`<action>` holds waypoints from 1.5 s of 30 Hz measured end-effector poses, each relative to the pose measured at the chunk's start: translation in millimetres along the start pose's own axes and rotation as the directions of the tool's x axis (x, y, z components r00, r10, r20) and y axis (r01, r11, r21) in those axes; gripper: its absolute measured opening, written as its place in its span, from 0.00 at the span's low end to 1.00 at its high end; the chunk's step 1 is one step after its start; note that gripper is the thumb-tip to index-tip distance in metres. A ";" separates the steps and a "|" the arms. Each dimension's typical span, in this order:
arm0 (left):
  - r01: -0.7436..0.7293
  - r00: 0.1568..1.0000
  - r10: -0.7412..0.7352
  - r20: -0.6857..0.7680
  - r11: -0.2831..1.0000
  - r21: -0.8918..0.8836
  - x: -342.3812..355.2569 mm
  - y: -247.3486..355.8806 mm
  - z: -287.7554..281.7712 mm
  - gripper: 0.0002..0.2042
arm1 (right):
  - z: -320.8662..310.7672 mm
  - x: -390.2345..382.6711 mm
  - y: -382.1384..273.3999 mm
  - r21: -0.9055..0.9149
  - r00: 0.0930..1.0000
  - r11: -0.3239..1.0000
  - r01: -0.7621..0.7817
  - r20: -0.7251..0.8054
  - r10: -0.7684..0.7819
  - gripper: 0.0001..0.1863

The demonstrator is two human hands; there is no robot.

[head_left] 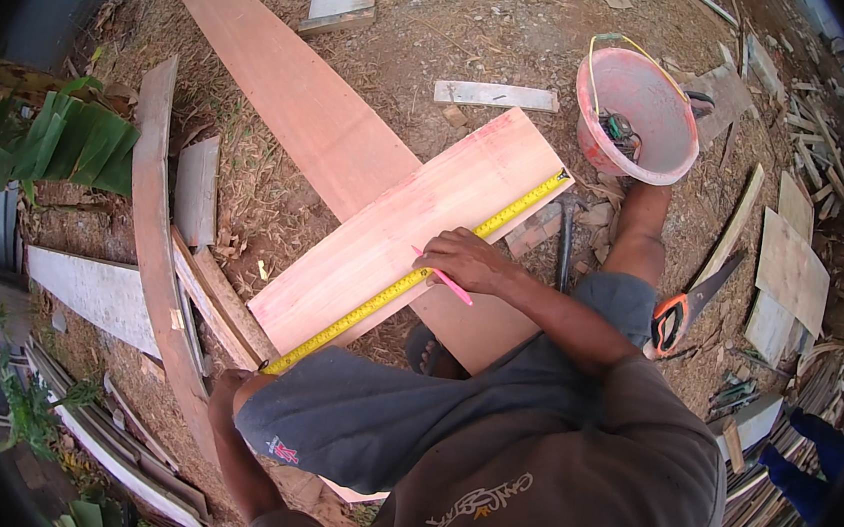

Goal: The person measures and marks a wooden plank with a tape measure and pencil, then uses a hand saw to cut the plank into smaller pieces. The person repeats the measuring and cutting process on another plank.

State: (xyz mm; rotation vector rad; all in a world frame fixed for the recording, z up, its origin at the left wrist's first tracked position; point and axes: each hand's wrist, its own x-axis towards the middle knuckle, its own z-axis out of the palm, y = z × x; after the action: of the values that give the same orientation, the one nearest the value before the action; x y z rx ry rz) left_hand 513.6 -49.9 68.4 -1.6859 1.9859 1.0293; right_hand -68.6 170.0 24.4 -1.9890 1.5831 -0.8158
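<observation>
A short pinkish wooden plank [395, 231] lies across a long brown board [297, 82]. Along the plank's near edge runs a yellow tape measure [336, 324], its far end at the plank's right corner. My right hand [464, 259] is closed around a slim pink pencil [454, 287] and rests on the plank beside the tape. My left hand [233, 385] is at the tape's lower left end, next to my knee. Its fingers look curled at the tape, though the knee and the hand itself hide most of the grip.
A pink bucket [647, 103] with tools inside stands by my right foot. A handsaw with an orange handle [673, 321] and a dark hammer-like tool [565, 244] lie on the right. A curved board [152, 190] and other wood offcuts lie on the left; leaves [61, 147] hang beyond.
</observation>
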 end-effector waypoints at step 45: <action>-0.015 1.000 0.010 0.011 0.733 0.680 -87.7 184.2 24.6 0.15 | 21.1 20.2 7.3 0.507 0.950 0.805 -0.309 0.126 0.285 0.04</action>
State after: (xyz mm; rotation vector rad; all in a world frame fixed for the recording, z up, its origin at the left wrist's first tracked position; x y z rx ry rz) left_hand 354.5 35.7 166.4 -1.2398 2.0122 0.2173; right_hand -55.7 148.6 7.6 -1.3221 1.4054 -0.9423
